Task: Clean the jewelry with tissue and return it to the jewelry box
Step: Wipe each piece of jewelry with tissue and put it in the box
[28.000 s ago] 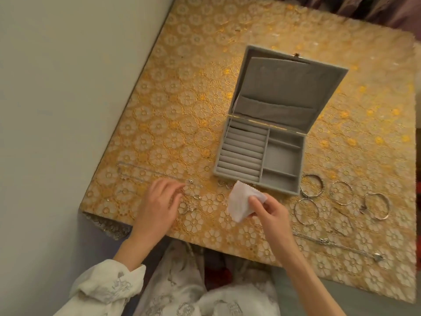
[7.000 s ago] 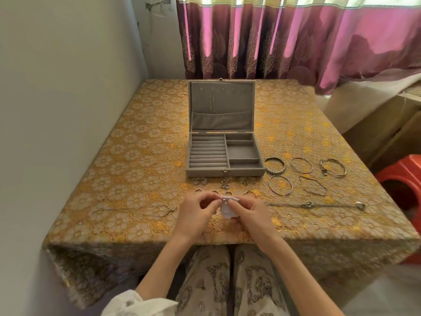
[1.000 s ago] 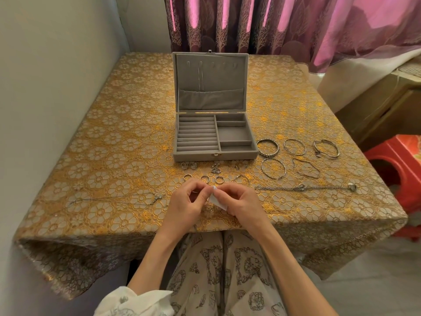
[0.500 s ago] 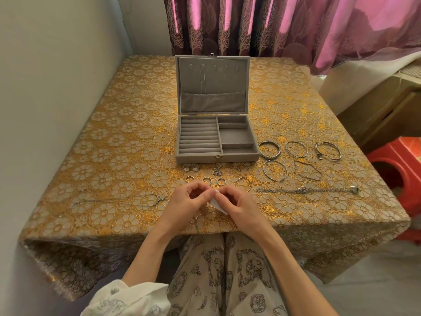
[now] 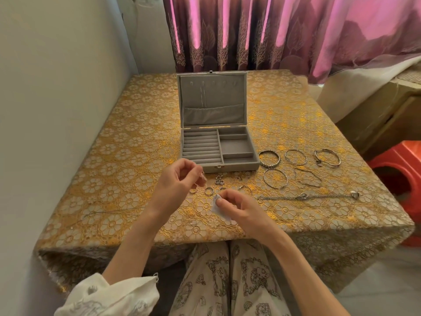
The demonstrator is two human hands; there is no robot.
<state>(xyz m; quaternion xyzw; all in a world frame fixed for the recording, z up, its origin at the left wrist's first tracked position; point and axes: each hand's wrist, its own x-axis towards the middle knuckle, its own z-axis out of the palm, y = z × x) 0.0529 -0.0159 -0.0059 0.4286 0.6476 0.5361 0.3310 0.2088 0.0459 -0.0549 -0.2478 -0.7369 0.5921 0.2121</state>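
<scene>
wall: plain, flush against left edge of counter
counter: covered in gold floral cloth
thin chain: flat on cloth, near left front corner
left hand: raised just in front of box, fingers curled, thumb and fingertips pinching a small silver piece; too small to tell which kind
rings: few small ones scattered on cloth between box front and hands, beside some small earring-like bits
jewelry box: grey, centre of counter, lid upright and open; ring rolls in left half, three compartments in right half, nothing visible in them; thin chain hanging inside lid
tissue: small white piece, pinched in right hand
right hand: low over front of counter, fingers curled round tissue, apart from left hand
bangles: five laid in two rows just right of box, well clear of hands
long chain: stretched flat on cloth in front of bangles, clasp mid-way, small pendant at right end
curtain: purple-pink, behind counter
red stool: on floor, right of counter
</scene>
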